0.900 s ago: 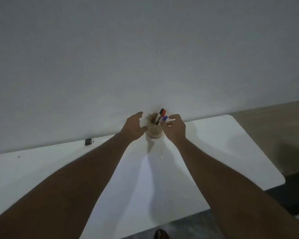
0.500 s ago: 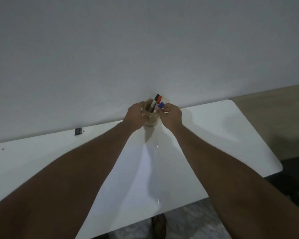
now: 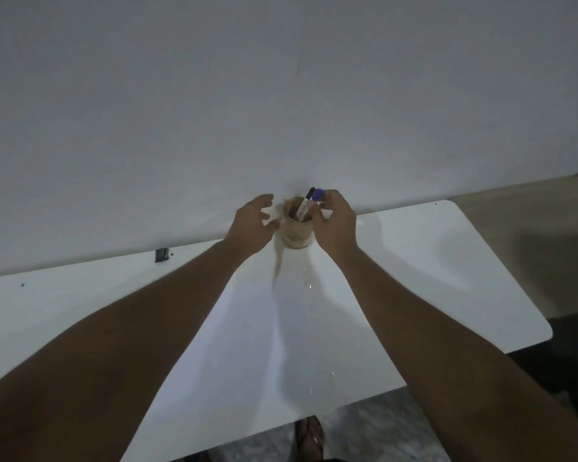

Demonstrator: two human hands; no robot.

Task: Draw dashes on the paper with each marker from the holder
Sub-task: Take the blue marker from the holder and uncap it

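Tan round holder (image 3: pixel 295 232) upright at table's far edge; black-capped marker (image 3: pixel 306 203) and blue-capped marker (image 3: pixel 317 195) lean inside.

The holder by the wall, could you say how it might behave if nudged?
The holder looks short and wide-based, so it probably slides rather than tips. Leaning markers may shift its balance slightly.

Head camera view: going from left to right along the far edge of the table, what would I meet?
Small dark object → left hand → wooden marker holder → right hand, fingers at the blue-capped marker → the table's rounded far-right corner.
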